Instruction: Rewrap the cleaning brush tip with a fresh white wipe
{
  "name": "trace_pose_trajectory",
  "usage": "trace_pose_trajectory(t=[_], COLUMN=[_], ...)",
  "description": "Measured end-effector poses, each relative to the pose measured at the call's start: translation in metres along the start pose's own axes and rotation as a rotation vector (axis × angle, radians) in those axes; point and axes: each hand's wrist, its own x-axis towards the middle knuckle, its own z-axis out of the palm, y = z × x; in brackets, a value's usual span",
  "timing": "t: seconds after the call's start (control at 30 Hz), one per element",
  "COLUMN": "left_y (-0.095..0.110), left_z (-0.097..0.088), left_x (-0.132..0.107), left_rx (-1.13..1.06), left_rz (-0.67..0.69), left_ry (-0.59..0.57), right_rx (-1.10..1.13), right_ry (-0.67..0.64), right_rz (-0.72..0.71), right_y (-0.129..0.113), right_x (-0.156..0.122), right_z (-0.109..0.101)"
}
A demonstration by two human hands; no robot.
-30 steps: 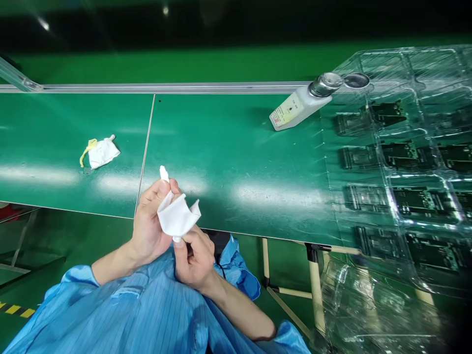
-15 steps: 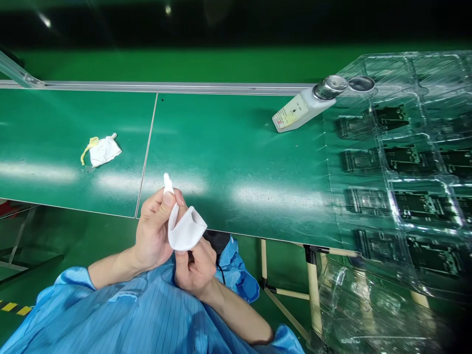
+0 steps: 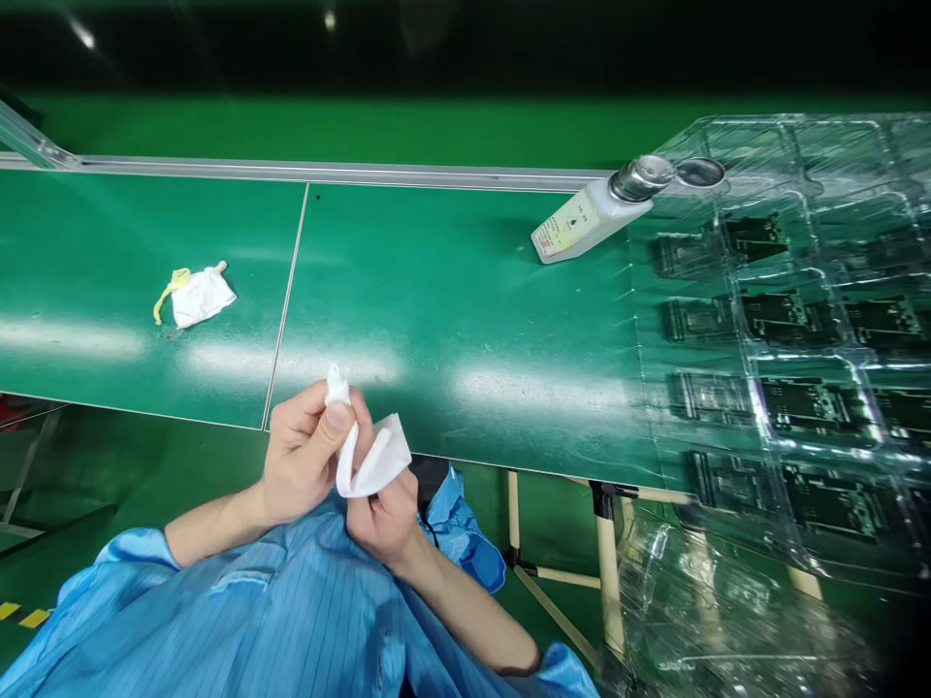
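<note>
A soft white cloth is held between my two hands in front of my body, just off the bench's near edge. My left hand is closed, thumb and fingers pinching the cloth, with a narrow tip poking up above them. From there a band of it curves down to my right hand, whose fingers are closed on the lower part. Loose folds hang over the right fingers and partly hide them.
A small white cloth with a yellow strip lies on the green bench at left. A white bottle with a metal top stands at the back right. Clear plastic trays holding circuit boards fill the right side.
The cloth's wide loop has flattened into a pointed fold, and its upper tip sits slightly lower. Both hands keep their hold. The whole view has shifted slightly.
</note>
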Motion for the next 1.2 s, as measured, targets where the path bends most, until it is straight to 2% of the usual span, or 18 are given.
trace_pose_trajectory(t=[0.1,0.17,0.23,0.27,0.33,0.43,0.5,0.57,0.63,0.7,0.77,0.83,0.93,1.07,1.2], left_y=[-0.002,0.001,0.004,0.006,0.007,0.006,0.005,0.004,0.003,0.001,-0.001,-0.003,-0.006,-0.01,-0.013], left_z=[-0.02,-0.028,-0.029,-0.028,-0.025,-0.022,-0.021,-0.021,-0.02,-0.018,-0.015,-0.013,-0.014,-0.02,-0.022], left_x=[0.007,0.014,0.02,0.022,0.024,0.022,0.02,0.018,0.017,0.017,0.018,0.02,0.023,0.026,0.027], left_rx=[0.372,0.567,0.669,0.701,0.748,0.763,0.751,0.73,0.666,0.527,0.373,0.299,0.338,0.402,0.415], left_rz=[0.228,0.401,0.543,0.589,0.626,0.625,0.6,0.499,0.318,0.105,-0.064,-0.153,-0.175,-0.151,-0.115], left_ry=[-0.135,-0.203,-0.274,-0.304,-0.366,-0.444,-0.457,-0.433,-0.35,-0.223,-0.117,-0.066,-0.029,0.021,-0.006], right_rx=[-0.011,-0.013,0.053,0.119,0.261,0.363,0.36,0.361,0.385,0.392,0.348,0.266,0.155,0.139,0.207], right_ry=[-0.061,-0.009,0.066,0.05,-0.1,-0.319,-0.349,-0.337,-0.321,-0.336,-0.434,-0.566,-0.652,-0.612,-0.538], right_rz=[0.004,0.051,0.089,0.086,0.072,0.078,0.063,0.047,0.09,0.204,0.317,0.377,0.387,0.329,0.287], right_y=[0.015,0.019,0.014,0.009,-0.005,-0.019,-0.019,-0.013,-0.003,0.005,0.011,0.011,0.008,0.002,-0.006], right_x=[0.015,0.031,0.05,0.059,0.075,0.089,0.092,0.092,0.089,0.086,0.084,0.084,0.086,0.087,0.08], right_z=[-0.021,-0.045,-0.067,-0.075,-0.082,-0.074,-0.066,-0.06,-0.058,-0.059,-0.062,-0.064,-0.068,-0.074,-0.077])
